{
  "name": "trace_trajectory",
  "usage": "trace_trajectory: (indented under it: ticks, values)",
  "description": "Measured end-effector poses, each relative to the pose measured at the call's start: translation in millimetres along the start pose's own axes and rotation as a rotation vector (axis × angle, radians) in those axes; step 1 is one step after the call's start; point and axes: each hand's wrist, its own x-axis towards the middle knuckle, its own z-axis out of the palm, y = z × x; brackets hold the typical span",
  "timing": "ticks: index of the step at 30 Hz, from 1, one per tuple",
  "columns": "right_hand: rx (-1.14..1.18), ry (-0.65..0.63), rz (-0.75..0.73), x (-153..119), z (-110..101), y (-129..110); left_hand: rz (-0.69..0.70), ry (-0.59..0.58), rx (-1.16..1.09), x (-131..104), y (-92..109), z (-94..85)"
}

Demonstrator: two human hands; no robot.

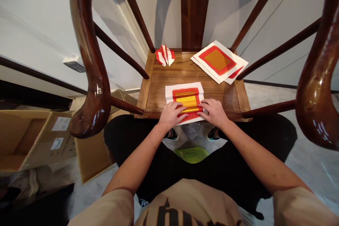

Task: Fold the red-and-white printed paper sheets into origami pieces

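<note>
A creased sheet of joss paper (185, 95), white with a red frame and a shiny gold middle, lies at the front edge of the wooden chair seat (156, 88). My left hand (171, 113) holds its left side, thumb and fingers at the red border. On the opposite side my right hand (213, 111) grips the paper in the same way. Crosswise creases run over the gold part, and the near edge sticks out past the seat. Both hands' undersides are hidden.
A folded red-and-white paper piece (165, 55) sits at the seat's back left. Several flat sheets (217, 60) are stacked back right. Curved armrests (91, 60) rise on both sides. Cardboard boxes (50, 141) stand at left; a green object (192, 154) is below on the floor.
</note>
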Motion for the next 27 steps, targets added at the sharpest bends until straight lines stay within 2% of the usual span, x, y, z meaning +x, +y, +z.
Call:
trace_trajectory:
  ticks: [8,13,18,27]
  values:
    - [0.012,-0.009,0.009,-0.5,-1.0,0.2,0.128,-0.042,-0.048,-12.1,-10.0,-10.0]
    - [0.018,-0.018,0.032,0.3,-1.7,-1.3,0.033,0.049,-0.024,-16.8,-9.6,-6.7]
    - [0.019,-0.013,0.039,0.8,-1.8,-2.4,-0.007,0.114,-0.093,-21.0,-8.6,-3.7]
    - [0.01,0.002,0.04,2.8,-0.3,-4.0,-0.11,0.14,-0.094,-20.3,-11.0,-0.8]
